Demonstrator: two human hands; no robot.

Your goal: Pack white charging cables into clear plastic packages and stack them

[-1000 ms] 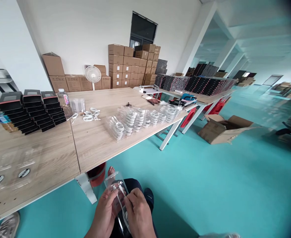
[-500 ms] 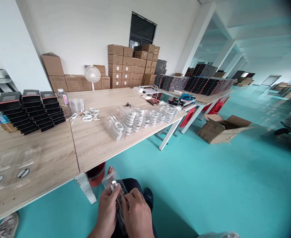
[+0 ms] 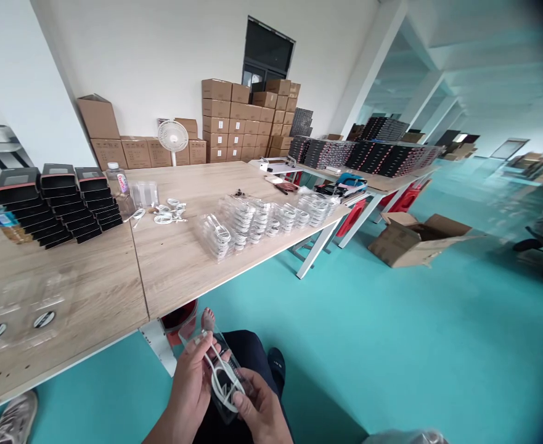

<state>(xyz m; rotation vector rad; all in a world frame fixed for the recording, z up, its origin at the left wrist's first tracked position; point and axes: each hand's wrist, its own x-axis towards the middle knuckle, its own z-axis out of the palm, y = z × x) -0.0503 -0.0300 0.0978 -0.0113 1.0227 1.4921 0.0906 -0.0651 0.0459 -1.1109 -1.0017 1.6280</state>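
Over my lap I hold a clear plastic blister tray (image 3: 188,330) with a coiled white cable (image 3: 222,394) against it. My left hand (image 3: 195,373) grips the tray's left side and pinches the upper end of the cable between thumb and forefinger. Around the lower right of the coil is my right hand (image 3: 259,404), its thumb pressing on the loop and its fingers behind the tray. The fingers of both hands are partly hidden. On the table, stacked blister packs (image 3: 218,237) hold similar white cables.
Loose white cables (image 3: 169,213) lie on the wooden table (image 3: 174,271) near stacks of black boxes (image 3: 58,203). Two clear trays with round labels (image 3: 44,319) lie at left. Below the table edge stands a red bucket (image 3: 179,317). An opened carton (image 3: 414,240) sits on the floor.
My right hand has shifted down and turned, its thumb now on the coil. The white cable loop now shows openly between my hands, and my left hand has moved slightly left.
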